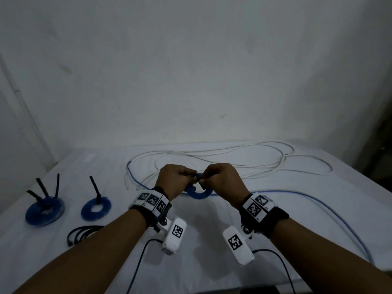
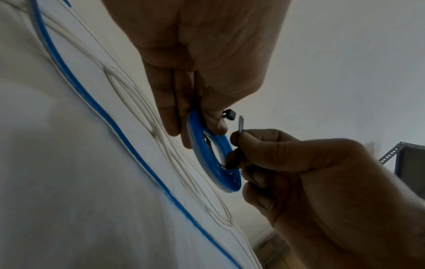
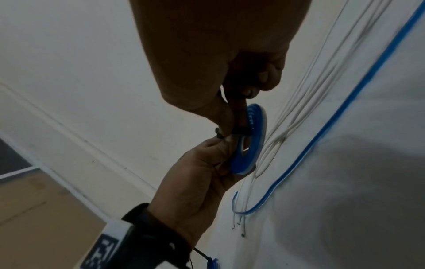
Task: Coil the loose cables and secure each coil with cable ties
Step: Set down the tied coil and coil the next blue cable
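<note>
White cloth-covered table point(image 1: 191, 262) against a plain pale wall point(image 1: 191, 71).

Near the table's middle, raised off the cloth: flat blue coil of thin cable point(image 1: 199, 193), held on edge between both hands. Left hand point(image 1: 174, 180) closed on the coil's upper rim, thumb and fingers point(image 2: 165, 102) pinching it. Right hand point(image 1: 224, 181) closed too, fingers curled, pinching a thin black plastic cable tie point(image 2: 240, 125) passing through the coil's hole; tie's square head point(image 2: 231, 114) poking out just beside the left thumb, tie's free tip pointing up out of the right fingers, not inserted in the head.

Behind the held coil: loose white cable point(image 1: 233, 158) sprawled in wide loops. Running from the coil off to its right and toward the near table edge: loose blue cable point(image 1: 318, 206) lying on the cloth.

Well left of the held coil: 2 finished blue coils, the nearer one point(image 1: 96, 206) with 1 black tie tail standing up, the farther one point(image 1: 45, 211) with 3 tails. In front of the nearer finished coil: small black cable bundle point(image 1: 81, 232).

Marker-tagged bands point(image 1: 151, 201) on both wrists.
</note>
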